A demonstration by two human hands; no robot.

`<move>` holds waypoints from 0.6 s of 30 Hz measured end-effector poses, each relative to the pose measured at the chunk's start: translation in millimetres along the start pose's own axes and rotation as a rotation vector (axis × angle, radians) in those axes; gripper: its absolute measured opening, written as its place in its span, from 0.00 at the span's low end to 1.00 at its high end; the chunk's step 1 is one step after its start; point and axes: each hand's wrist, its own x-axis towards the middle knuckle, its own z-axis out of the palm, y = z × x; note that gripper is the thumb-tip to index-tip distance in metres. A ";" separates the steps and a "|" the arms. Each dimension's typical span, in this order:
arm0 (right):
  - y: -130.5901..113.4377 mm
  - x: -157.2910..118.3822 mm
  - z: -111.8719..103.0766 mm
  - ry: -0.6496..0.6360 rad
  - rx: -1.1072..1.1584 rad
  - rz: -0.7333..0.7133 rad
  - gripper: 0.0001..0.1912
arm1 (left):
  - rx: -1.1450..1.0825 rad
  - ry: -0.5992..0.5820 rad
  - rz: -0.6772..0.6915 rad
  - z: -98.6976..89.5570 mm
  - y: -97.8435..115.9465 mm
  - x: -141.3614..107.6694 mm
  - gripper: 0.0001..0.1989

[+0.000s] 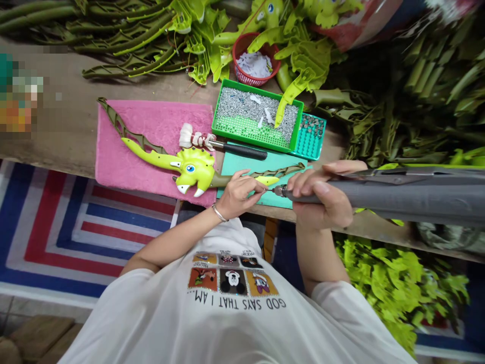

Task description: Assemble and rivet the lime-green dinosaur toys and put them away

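In my right hand (322, 194) is a long grey electric screwdriver (401, 194), its bit pointing left. My left hand (244, 194) is closed in a pinch at the tip of that bit; whatever small thing is between the fingertips is hidden. Just beyond my left hand lies a toy bow with a lime-green triceratops head (197, 169) and olive limbs, stretched across a pink towel (151, 116) and a teal mat (242, 162). My left wrist and fingers partly cover its right side.
Behind the bow stands a green tray (222, 124) of small metal screws, with a teal tray (322, 144) beside it. A black-handled tool (246, 150) lies in front. A red basket (252, 78) holds white pieces. Olive bow parts (144, 45) pile up at the back.
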 end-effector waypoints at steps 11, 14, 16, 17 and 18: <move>6.6 -4.5 -3.4 -0.109 -0.021 -0.026 0.12 | -0.014 -0.081 0.034 -0.1 -1.5 -1.8 0.08; 11.8 -9.7 -7.7 -0.072 -0.067 0.003 0.13 | 0.063 -0.063 0.053 1.4 -2.3 -4.0 0.06; 19.2 -13.0 -12.3 -0.063 -0.136 0.020 0.16 | 0.175 -0.063 0.070 1.8 -2.9 -7.1 0.04; 24.0 -14.4 -14.6 -0.046 -0.166 0.026 0.17 | 0.238 -0.075 0.083 1.8 -3.4 -9.0 0.04; 29.2 -15.7 -16.6 -0.015 -0.193 0.035 0.19 | 0.294 -0.093 0.102 1.6 -4.0 -11.0 0.05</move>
